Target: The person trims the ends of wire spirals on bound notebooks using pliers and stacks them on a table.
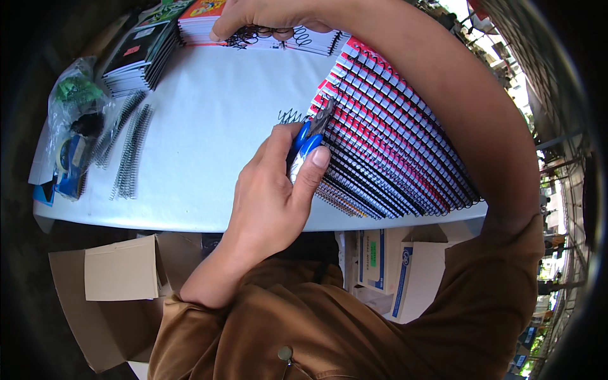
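Note:
My left hand (269, 180) is closed around a pair of pliers (308, 134) with blue handles. Their metal jaws point up and away, at the left edge of a fanned stack of spiral-bound notebooks (386, 133) with red, white and black edges. Loose coil ends (291, 116) stick out beside the pliers. Across the far side of the table, my right hand (269, 16) has its fingers curled over a tangle of black spiral coils (244, 38), in front of more notebooks. Part of its grip is hidden by the hand itself.
Black notebooks (142, 60) are stacked at the far left. Near them lie long spiral coils (132, 152), a plastic bag (73, 88) and a tape roll (63, 155). Below the white table's (183, 183) front edge stand open cardboard boxes (120, 269) and white-and-blue boxes (380, 259).

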Available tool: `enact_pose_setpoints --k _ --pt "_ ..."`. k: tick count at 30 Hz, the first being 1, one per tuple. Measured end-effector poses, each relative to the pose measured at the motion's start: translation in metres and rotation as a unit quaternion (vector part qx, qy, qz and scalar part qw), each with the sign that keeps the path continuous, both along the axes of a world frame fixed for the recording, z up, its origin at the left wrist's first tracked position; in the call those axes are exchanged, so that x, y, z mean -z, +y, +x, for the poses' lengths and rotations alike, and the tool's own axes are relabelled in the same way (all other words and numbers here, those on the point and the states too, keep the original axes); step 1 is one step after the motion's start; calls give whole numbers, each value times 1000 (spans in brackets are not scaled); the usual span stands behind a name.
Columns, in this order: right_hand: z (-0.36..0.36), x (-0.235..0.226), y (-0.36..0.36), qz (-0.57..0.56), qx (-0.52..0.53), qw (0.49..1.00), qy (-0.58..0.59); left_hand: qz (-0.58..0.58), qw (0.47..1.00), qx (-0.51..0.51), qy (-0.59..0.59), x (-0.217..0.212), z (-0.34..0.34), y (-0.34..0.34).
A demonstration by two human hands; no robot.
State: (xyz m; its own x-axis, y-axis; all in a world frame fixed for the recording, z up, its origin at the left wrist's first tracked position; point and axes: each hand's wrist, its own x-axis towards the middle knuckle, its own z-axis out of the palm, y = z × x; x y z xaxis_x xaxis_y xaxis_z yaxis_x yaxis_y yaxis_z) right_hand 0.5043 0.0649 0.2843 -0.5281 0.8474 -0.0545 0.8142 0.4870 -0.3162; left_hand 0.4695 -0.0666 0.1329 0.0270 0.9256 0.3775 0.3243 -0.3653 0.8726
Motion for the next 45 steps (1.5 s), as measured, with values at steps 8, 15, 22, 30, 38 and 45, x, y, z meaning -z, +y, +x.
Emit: enact_pose_setpoints --k 8,15,22,30,38,45 --pt "-29 9 -8 93 163 974 -125 -320 770 315 -454 -8 -15 0" --pt "-1 -2 -4 11 -2 1000 -27 -220 918 213 -253 -2 -15 0" --pt "3 3 0 -23 -14 997 70 -370 641 388 -549 7 -22 2" --pt "-1 3 1 -12 17 999 36 -217 899 244 -293 17 -17 0" --pt "-1 2 -2 -12 15 998 63 -253 591 445 -623 41 -17 4" --pt "-1 0 -3 -16 8 999 37 -308 525 494 -621 37 -13 6"
